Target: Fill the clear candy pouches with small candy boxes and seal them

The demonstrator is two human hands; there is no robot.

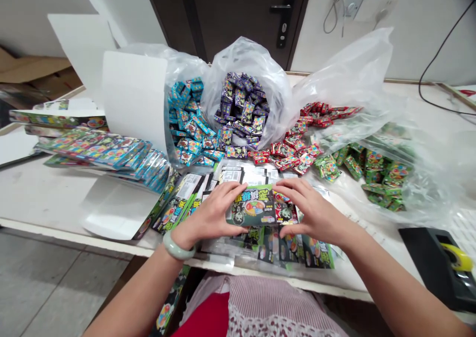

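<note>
We have both hands around a small bundle in front of the bag of purple candy packets [243,111], on the near side of the table [48,185]. Our left hand [219,210] pinches the left end of a green-and-black candy packet [255,207], fingers over its top edge and thumb along its lower edge. Our right hand [312,210] curves the same way around a red-and-black candy packet [285,212] at its right end; we cannot tell whether the two packets are joined.

Blue candy packets [191,128] spill just left of the purple bag; red candy packets [297,151] lie to its right, with green candy packets [390,173] farther right. Well left of the bag sits a stack of printed cartons [100,148]. In front of it, under and around our hands, are printed flat packs [318,250]; whether these are filled we cannot tell.

We judge the work to be midway: the bundle in hand looks partly gathered, while plenty of loose packets in all four colours remain unsorted around the bag.
</note>
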